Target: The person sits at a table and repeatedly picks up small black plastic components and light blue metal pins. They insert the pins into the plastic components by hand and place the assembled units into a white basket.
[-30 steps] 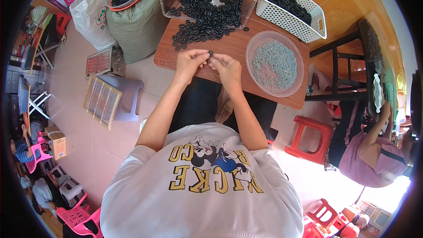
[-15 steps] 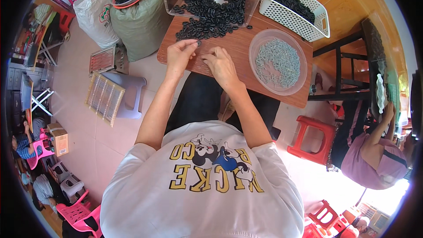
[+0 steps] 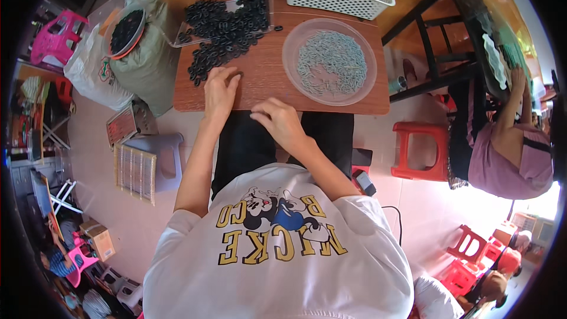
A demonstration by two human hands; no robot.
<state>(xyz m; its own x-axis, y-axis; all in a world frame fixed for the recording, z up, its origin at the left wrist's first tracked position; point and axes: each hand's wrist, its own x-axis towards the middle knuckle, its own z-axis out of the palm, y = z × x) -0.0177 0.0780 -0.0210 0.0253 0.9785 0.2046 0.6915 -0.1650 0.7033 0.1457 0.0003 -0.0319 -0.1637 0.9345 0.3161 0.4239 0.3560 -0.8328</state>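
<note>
Currently, the left hand (image 3: 220, 93) bends beside black pieces (image 3: 216, 54) heaped on the table (image 3: 260, 66); the right hand (image 3: 279, 119) curls loosely near its edge; whether either grips anything, I cannot tell.

Legible lettering stands on the white T-shirt (image 3: 295, 286), on the body side of the left hand (image 3: 220, 95) and right hand (image 3: 277, 121): two rows of yellow block capitals (image 3: 260, 247), outlined in dark, inverted in this view. The row nearer the hands is divided by a cartoon print (image 3: 283, 212); the farther row is longer. Left of the left hand, a white sack (image 3: 85, 80) bears a green-and-red emblem (image 3: 106, 71); any wording there is too small to read.
</note>
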